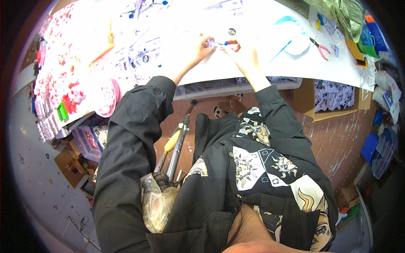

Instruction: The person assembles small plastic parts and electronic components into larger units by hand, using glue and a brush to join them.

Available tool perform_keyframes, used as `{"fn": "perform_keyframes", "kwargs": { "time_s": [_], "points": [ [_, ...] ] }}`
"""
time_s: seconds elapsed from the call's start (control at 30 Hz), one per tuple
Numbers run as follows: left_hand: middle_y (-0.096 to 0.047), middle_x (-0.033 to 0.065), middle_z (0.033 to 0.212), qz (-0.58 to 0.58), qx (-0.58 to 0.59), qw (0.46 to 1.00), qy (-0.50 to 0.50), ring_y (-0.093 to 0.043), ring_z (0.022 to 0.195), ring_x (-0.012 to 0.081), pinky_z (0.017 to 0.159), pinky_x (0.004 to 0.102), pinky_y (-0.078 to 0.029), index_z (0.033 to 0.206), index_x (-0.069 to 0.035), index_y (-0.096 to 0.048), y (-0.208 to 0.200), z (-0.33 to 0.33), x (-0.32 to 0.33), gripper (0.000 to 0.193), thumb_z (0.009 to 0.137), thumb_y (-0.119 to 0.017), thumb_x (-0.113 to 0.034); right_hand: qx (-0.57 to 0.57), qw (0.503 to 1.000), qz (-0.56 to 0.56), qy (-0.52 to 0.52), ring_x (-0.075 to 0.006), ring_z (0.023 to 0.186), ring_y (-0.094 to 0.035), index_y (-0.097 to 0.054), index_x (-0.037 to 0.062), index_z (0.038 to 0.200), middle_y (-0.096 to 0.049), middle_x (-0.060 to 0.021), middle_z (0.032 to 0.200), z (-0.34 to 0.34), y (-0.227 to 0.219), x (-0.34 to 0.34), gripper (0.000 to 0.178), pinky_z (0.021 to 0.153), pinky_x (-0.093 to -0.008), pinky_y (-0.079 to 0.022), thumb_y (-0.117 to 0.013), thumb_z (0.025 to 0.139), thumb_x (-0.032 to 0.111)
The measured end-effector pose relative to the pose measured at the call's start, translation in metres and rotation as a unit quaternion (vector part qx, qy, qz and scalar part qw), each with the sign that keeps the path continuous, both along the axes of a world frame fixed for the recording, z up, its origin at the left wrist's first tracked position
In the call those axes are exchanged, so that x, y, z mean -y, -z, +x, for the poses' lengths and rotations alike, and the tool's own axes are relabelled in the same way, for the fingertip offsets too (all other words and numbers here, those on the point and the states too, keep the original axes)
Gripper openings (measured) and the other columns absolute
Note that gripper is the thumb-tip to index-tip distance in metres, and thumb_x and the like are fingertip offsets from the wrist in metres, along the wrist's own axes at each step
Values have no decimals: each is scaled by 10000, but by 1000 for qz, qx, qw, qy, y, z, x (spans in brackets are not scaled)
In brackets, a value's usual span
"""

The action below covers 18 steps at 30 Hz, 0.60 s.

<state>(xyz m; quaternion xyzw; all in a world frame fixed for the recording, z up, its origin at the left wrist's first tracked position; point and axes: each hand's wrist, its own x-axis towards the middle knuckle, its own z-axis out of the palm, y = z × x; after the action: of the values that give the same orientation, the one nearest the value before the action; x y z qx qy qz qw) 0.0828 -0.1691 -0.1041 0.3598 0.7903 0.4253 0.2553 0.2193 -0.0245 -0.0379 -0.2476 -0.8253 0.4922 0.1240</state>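
Note:
My left hand (203, 49) is over the white tabletop (185, 75), thumb and fingers closed on a small purple-and-white patterned piece (210, 43). Close to its right, my right hand (242, 51) pinches a tiny dark-blue piece (226, 43). The fingertips of both hands nearly meet, and glare hides whether the two pieces touch. Just beyond them lies a small round black-and-white part (231, 31).
Pliers with red handles (323, 51), a blue stick (280, 51) and a white round dish (298, 45) lie to the right. Red and white pieces (63, 63) heap at the left. Below the table edge stands a cardboard box (309, 99) of patterned pieces.

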Motion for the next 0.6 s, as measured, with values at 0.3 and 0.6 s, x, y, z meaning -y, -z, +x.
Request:
{"fn": "perform_keyframes", "kwargs": {
  "time_s": [0.3, 0.6],
  "points": [
    [-472, 10, 854, 74, 19, 994, -74, -490, 628, 61, 551, 186, -437, 1071, -81, -649, 30, 14, 2, 441, 667, -825, -99, 12, 996, 83, -14, -147, 657, -625, -688, 35, 940, -662, -69, 737, -2, 4, 6, 273, 621, -282, -498, -742, 773, 244],
    [-476, 16, 844, 57, -48, 994, -84, -501, 664, 75, 571, 209, -455, 1035, -70, -645, 17, 20, -3, 430, 656, -839, -130, 71, 993, 89, 5, -190, 686, -655, -692, 53, 921, -680, -80, 769, -3, 4, 16, 255, 651, -309, -515, -747, 766, 248]
  ]
}}
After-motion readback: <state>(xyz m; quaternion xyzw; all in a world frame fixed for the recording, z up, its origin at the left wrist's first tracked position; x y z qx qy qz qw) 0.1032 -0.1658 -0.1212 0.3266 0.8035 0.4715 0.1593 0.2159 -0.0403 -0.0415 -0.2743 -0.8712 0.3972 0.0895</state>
